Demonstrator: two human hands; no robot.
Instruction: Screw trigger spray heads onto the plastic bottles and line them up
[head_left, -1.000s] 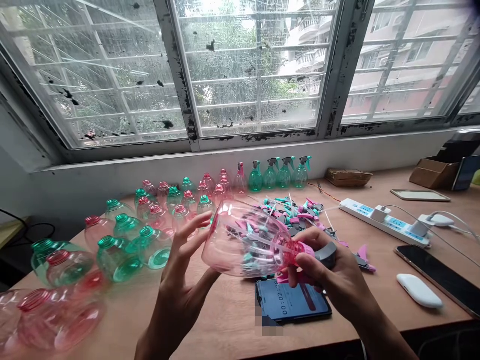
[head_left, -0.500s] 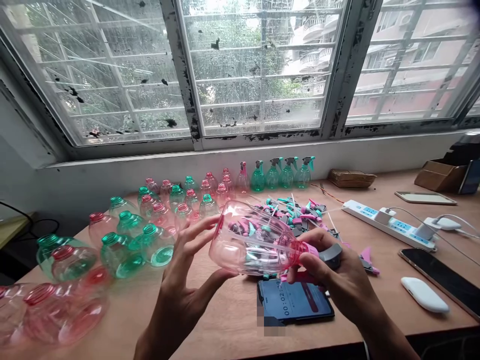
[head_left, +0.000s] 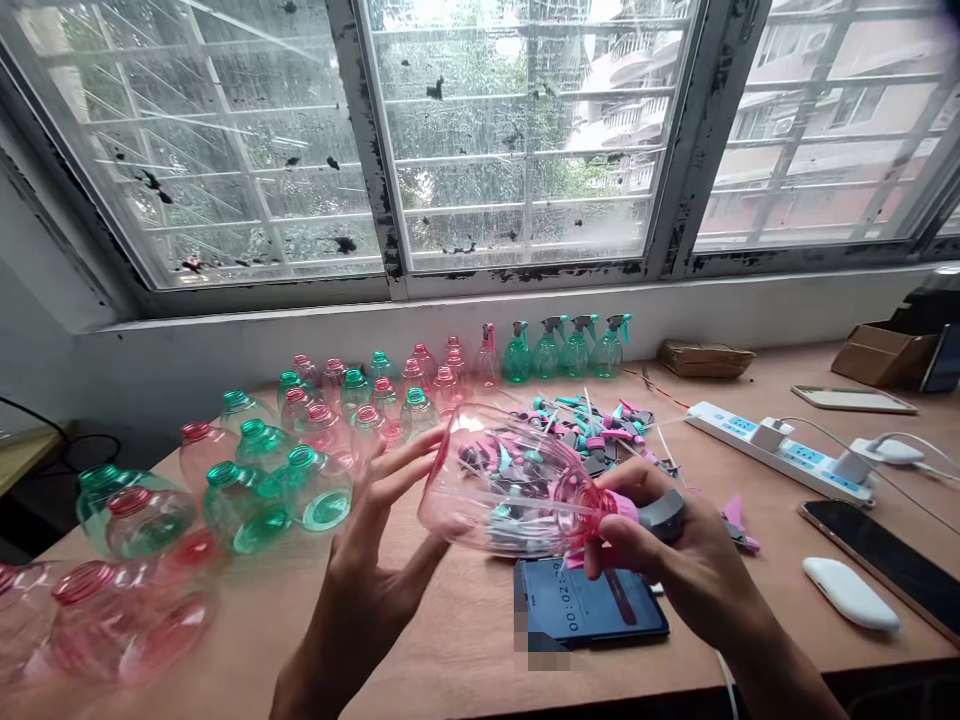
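A clear pink bottle (head_left: pixel 480 500) lies on its side in the air, its base to the left and its neck to the right. My right hand (head_left: pixel 667 550) is closed around the pink-and-grey spray head (head_left: pixel 626 508) at the neck. At the base, my left hand (head_left: pixel 390 540) cups the bottle between its long fingers and thumb; the fingertips are partly behind the clear wall. Through the plastic I see a pile of pink, teal and grey spray heads (head_left: pixel 600 435) on the table.
Open pink and green bottles (head_left: pixel 262 445) crowd the left side. Several bottles with spray heads (head_left: pixel 574 350) line the wall. A phone (head_left: pixel 592 605) lies below the held bottle. To the right are a power strip (head_left: pixel 780 450), a dark phone (head_left: pixel 885 560) and a white case (head_left: pixel 851 593).
The bottle's base has tipped slightly between my hands, and my left thumb has shifted a little left along its underside. My right hand keeps its grip on the spray head.
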